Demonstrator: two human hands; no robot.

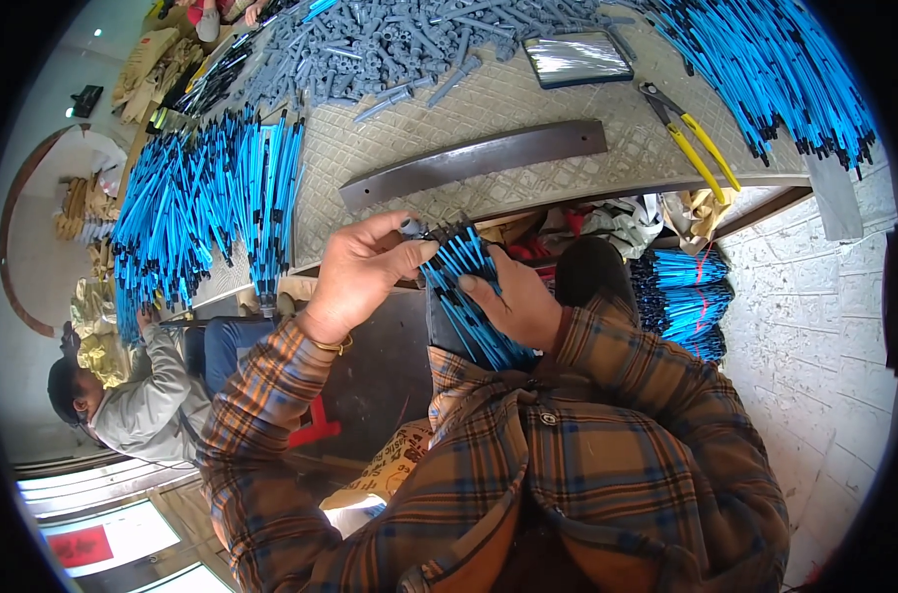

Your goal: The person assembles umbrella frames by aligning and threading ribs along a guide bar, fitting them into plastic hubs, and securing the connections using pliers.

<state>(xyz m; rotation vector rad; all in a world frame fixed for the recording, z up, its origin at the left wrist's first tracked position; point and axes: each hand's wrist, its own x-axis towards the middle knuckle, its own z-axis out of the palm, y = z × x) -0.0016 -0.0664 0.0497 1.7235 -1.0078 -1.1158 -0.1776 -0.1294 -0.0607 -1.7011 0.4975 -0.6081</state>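
My left hand [355,277] is closed, thumb and fingertips pinching a small grey plastic piece [410,227] beside the upper ends of a bundle of thin blue rods with black ends [456,259]. Wrapped round that bundle, my right hand [520,304] holds it slanted over my lap, its thumb lying across the rods. The lower ends of the bundle rest near my sleeve. How the grey piece meets the rod tips is too small to make out. Just beyond my hands, a dark curved bar [474,163] lies along the table's near edge.
On the table [316,232] are a heap of grey plastic pieces [370,54], a tray of shiny thin pins [579,59], yellow-handled cutters [701,153] and blue rod piles left [202,188] and right [775,74]. Tied bundles [681,296] stand below right. A person [148,395] sits at left.
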